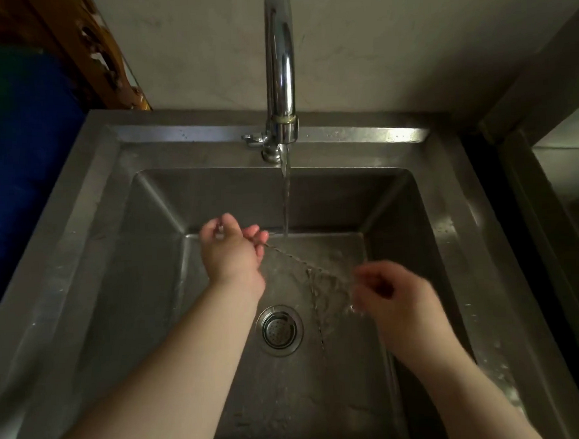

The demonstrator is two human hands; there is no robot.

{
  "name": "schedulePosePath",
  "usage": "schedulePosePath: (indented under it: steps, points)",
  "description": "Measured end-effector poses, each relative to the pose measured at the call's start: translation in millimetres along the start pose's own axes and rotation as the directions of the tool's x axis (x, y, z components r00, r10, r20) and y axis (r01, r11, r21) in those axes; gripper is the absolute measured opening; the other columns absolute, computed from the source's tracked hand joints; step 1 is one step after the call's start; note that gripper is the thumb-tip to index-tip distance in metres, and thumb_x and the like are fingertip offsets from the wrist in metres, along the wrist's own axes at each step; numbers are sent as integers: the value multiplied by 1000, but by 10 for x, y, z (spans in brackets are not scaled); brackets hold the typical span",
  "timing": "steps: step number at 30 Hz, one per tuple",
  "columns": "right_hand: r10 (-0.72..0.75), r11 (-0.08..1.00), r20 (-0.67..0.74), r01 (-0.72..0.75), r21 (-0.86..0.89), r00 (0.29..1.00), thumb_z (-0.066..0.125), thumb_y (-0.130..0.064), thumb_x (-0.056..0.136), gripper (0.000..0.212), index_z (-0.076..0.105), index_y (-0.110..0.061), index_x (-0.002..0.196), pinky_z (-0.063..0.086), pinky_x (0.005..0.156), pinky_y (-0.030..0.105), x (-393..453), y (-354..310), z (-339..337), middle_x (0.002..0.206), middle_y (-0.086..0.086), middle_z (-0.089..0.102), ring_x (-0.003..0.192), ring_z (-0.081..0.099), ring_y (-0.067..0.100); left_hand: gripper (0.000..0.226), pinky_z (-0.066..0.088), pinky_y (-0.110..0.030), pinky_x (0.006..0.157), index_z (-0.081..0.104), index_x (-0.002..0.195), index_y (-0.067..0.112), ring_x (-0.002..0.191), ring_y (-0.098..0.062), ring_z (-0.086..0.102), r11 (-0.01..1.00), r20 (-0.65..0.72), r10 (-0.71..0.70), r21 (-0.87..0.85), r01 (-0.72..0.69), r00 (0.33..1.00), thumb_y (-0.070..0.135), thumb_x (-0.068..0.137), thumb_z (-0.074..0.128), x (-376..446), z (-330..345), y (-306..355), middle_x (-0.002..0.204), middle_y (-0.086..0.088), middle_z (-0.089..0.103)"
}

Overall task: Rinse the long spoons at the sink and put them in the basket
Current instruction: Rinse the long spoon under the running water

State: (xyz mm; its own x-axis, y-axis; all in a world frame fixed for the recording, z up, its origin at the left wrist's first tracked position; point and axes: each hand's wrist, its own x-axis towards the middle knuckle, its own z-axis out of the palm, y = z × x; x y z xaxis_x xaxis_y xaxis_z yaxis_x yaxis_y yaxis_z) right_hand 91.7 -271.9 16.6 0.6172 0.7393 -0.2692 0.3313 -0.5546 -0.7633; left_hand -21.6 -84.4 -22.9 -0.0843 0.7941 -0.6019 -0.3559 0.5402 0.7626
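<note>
A long spoon [293, 256], thin with a twisted stem, is being held across the middle of the frame, over the basin of the steel sink [449, 231]. One end is being pinched in the curled fingers of the left hand [231, 247], left of centre; the other end is being gripped by the closed fingers of the right hand [391, 293], right of centre. The bowl of the spoon is not being shown clearly, so which end carries it cannot be told.

The stem is being kept slanted, downward toward the right of the frame, apparently so that water is being led along its length. The stream from the tap [279, 68], at upper centre, is falling just behind the stem, and splashing is being seen near the right hand. The spoon is being held above the drain [280, 330], so runoff is being carried away directly.

The rinsing step is judged to be under way. No basket is being shown.
</note>
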Motion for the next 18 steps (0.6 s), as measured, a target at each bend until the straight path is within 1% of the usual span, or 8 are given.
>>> schedulePosePath:
  steps: [2, 4, 7, 11, 13, 14, 16, 18]
  points:
    - [11, 992, 96, 2, -127, 995, 70, -27, 88, 31, 67, -40, 116, 59, 69, 20, -129, 125, 133, 87, -12, 74, 75, 69, -2, 16, 38, -12, 38, 53, 91, 28, 43, -8, 64, 990, 60, 96, 101, -102, 994, 32, 103, 42, -16, 50, 63, 59, 3, 62]
    - [-48, 967, 122, 77, -243, 991, 67, -32, 90, 34, 63, -39, 123, 56, 71, 24, -223, 193, 318, 87, -5, 75, 77, 71, 7, 17, 38, -12, 37, 54, 92, 23, 46, -8, 67, 964, 130, 181, 171, -202, 975, 28, 103, 43, -12, 86, 77, 56, 2, 63]
    - [-96, 913, 148, 146, -382, 984, 52, -44, 94, 26, 60, -31, 115, 53, 71, 35, -309, 196, 638, 92, 4, 75, 87, 71, 26, 14, 43, -14, 42, 57, 91, 20, 48, -6, 65, 900, 245, 271, 277, -335, 931, 24, 102, 48, 9, 121, 50, 46, 5, 64]
    - [-57, 887, 185, 135, -441, 981, 47, -40, 95, 24, 60, -22, 104, 49, 70, 37, -305, 187, 957, 94, 6, 73, 91, 68, 30, 16, 47, -19, 51, 65, 95, 15, 50, -3, 65, 752, 404, 295, 460, -471, 866, 22, 100, 51, 82, 78, 59, 56, 4, 66]
    - [1, 936, 203, 71, -346, 979, 49, -32, 94, 16, 59, -19, 97, 42, 65, 35, -259, 243, 1066, 93, 7, 71, 89, 67, 31, 21, 49, -26, 62, 69, 89, 19, 61, -9, 67, 595, 495, 287, 579, -558, 820, 24, 99, 51, 140, 33, 108, 68, 2, 71]
    - [26, 950, 208, 41, -309, 978, 50, -28, 94, 13, 59, -18, 94, 36, 63, 33, -237, 296, 1126, 93, 8, 71, 88, 66, 30, 24, 48, -29, 69, 71, 91, 19, 72, -15, 68, 462, 532, 289, 650, -603, 796, 27, 100, 50, 174, 13, 138, 79, -1, 74]
    - [89, 956, 210, -25, -292, 974, 50, -24, 93, 12, 59, -17, 93, 32, 61, 30, -180, 434, 1262, 92, 9, 71, 86, 66, 29, 33, 46, -34, 86, 67, 118, 15, 105, -29, 64, 147, 580, 326, 749, -646, 746, 32, 101, 44, 284, 4, 210, 116, -11, 70]
    - [171, 946, 216, -98, -309, 961, 49, -23, 93, 13, 60, -16, 94, 37, 62, 31, -111, 598, 1421, 95, 9, 72, 88, 67, 29, 47, 36, -38, 106, 47, 141, 14, 130, -34, 46, -37, 638, 372, 735, -677, 674, 35, 99, 45, 440, 35, 310, 144, -14, 50]
